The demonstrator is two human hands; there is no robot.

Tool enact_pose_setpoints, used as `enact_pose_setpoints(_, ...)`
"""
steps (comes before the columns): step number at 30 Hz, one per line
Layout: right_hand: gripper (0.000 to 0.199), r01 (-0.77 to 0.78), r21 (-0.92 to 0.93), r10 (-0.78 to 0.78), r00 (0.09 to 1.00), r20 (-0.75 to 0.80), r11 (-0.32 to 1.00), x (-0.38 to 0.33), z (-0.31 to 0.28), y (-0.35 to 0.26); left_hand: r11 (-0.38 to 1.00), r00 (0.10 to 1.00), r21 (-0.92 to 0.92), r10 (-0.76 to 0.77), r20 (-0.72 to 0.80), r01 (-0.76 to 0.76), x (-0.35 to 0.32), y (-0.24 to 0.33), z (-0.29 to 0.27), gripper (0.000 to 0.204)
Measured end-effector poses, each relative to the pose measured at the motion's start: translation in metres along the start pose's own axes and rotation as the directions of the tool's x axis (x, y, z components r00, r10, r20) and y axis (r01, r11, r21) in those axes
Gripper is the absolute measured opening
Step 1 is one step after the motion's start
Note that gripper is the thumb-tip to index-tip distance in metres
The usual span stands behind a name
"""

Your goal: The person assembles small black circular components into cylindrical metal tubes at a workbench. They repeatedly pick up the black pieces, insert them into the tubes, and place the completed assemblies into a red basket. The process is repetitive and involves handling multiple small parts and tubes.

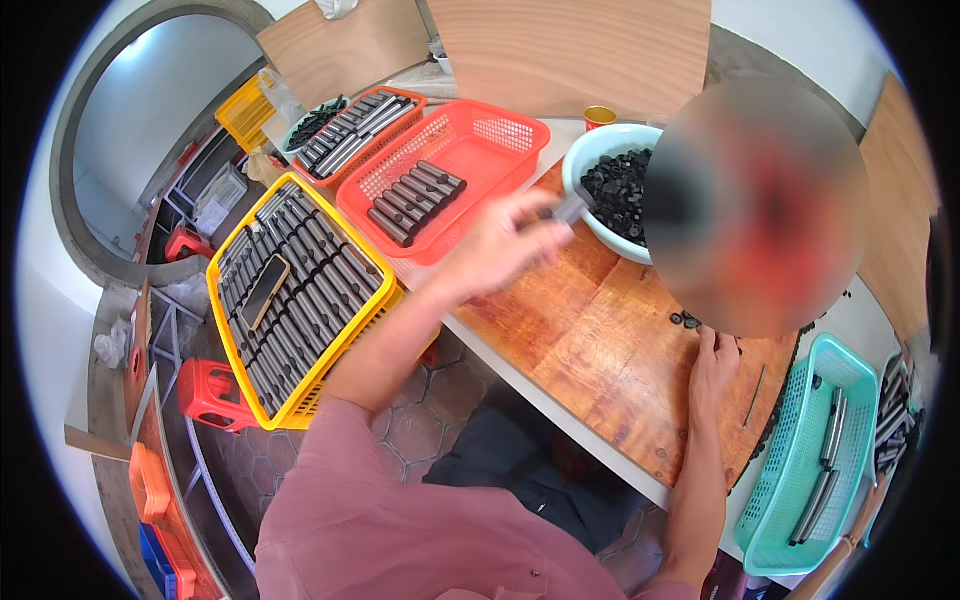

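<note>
My left hand (510, 245) is raised over the left part of the wooden board, fingers closed round a short grey metal tube (572, 207), a little blurred by motion. The tube's end points toward a pale blue bowl (573, 165) heaped with small black plastic pieces (612, 195). My right hand (712, 362) rests low on the board at the right, beside a few loose black pieces (684, 320). A blurred round patch covers its fingertips, so what they hold, if anything, is hidden. Grey tubes with black fittings (415, 200) lie in a red basket (510, 130) left of the bowl.
A yellow crate (385, 290) full of tubes, with a phone (266, 292) on top, stands at the left. Behind it is another tube-filled orange basket (325, 180). A turquoise basket (750, 530) holds tubes at the right. A thin rod (754, 395) lies on the board (590, 340).
</note>
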State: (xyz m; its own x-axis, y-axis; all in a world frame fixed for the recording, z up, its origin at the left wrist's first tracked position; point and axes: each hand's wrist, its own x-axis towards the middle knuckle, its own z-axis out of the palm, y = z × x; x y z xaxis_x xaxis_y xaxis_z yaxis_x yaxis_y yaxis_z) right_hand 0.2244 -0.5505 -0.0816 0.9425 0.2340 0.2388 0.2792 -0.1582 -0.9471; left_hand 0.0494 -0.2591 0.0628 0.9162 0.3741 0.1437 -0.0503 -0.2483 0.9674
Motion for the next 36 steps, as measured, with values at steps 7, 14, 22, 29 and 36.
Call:
enact_pose_setpoints(7, 0.025, -0.019, -0.091, 0.019, 1.0, -0.002, 0.996, 0.001, 0.002, -0.003, 0.578, 0.975, 0.806, 0.224, -0.003, -0.13, 0.086, -0.01, -0.145, 0.041)
enact_pose_setpoints(14, 0.024, -0.052, -0.181, 0.064, 0.996, 0.057, 0.982, 0.003, 0.001, -0.007, 0.186, 0.973, 0.955, 0.081, 0.218, -0.23, 0.143, -0.124, -0.223, 0.04)
enact_pose_setpoints(22, 0.024, -0.051, -0.199, 0.063, 0.996, 0.059, 0.979, 0.002, 0.002, -0.004, 0.27, 0.979, 0.955, -0.13, 0.159, -0.119, 0.159, -0.189, -0.252, 0.032)
enact_pose_setpoints(29, 0.023, -0.014, -0.214, 0.032, 0.996, 0.081, 0.977, 0.001, 0.0, -0.001, 0.436, 0.971, 0.899, -0.223, 0.086, 0.021, 0.153, -0.185, -0.252, 0.042)
enact_pose_setpoints(36, 0.023, -0.017, -0.237, 0.038, 0.996, 0.086, 0.971, 0.002, 0.004, -0.006, 0.571, 0.983, 0.814, -0.182, -0.007, 0.111, 0.142, -0.189, -0.254, 0.044)
